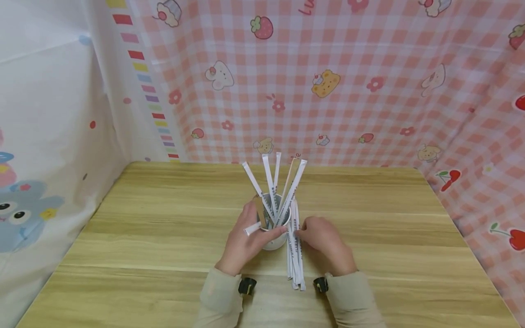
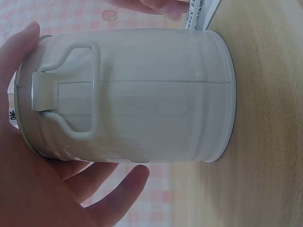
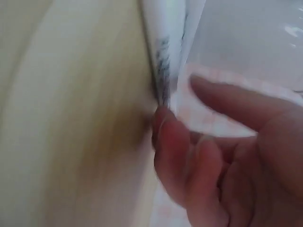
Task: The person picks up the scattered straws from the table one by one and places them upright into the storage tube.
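Observation:
My left hand (image 1: 247,239) holds a small white metal pail (image 2: 137,94) upright on the table, thumb across the near side of its rim and fingers round the other side. A wire handle (image 2: 96,90) shows on its wall. Several paper-wrapped sticks (image 1: 268,175) lean out of the pail, and a brown one (image 1: 292,171) stands among them. Right beside the pail, a loose pile of similar white wrapped sticks (image 1: 296,255) lies on the table. My right hand (image 1: 326,239) is at the pile's right edge, its loosely curled fingertips against a wrapper and its thumb apart.
The wood-grain table (image 1: 143,237) extends to both sides of the hands. A pink checked cloth (image 1: 287,91) hangs behind it, and a white patterned cloth (image 1: 49,114) hangs at the left. One short white wrapper end (image 1: 252,228) sticks out over the left thumb.

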Demonstrator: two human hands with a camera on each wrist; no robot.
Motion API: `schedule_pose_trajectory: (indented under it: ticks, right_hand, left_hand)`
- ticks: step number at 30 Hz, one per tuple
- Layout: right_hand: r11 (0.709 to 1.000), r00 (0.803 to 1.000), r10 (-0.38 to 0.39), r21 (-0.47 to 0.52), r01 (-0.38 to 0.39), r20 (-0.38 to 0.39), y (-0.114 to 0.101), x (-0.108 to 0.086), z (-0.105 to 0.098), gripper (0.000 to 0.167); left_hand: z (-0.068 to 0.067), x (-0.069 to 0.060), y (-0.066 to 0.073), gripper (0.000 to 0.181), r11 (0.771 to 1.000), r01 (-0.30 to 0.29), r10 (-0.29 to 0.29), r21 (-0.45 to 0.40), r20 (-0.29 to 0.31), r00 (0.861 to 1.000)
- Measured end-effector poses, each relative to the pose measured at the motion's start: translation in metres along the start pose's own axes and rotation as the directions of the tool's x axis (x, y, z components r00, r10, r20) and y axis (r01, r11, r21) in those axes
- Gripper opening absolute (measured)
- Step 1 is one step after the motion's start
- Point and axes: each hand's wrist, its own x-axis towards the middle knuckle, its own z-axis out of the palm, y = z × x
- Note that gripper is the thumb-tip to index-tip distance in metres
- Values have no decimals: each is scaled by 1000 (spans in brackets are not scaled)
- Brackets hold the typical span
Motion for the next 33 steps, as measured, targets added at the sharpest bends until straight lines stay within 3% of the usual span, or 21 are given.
schedule_pose_trajectory:
  ticks: [16,25,33]
  right_hand:
    - [1000,1000,15,-12,-15,23,3,-2,2,19]
    - [996,994,50,65,-56,93,4,-1,2,23]
    - [992,995,47,111,-57,85,7,-1,-1,21]
  left_hand:
    - [0,1,-2,93,1000,-19,19,5,14,1000]
    - [-1,0,-1,93,1000,-6,6,0,10,1000]
    - [-1,1,0,97,1000,-6,6,8,24,1000]
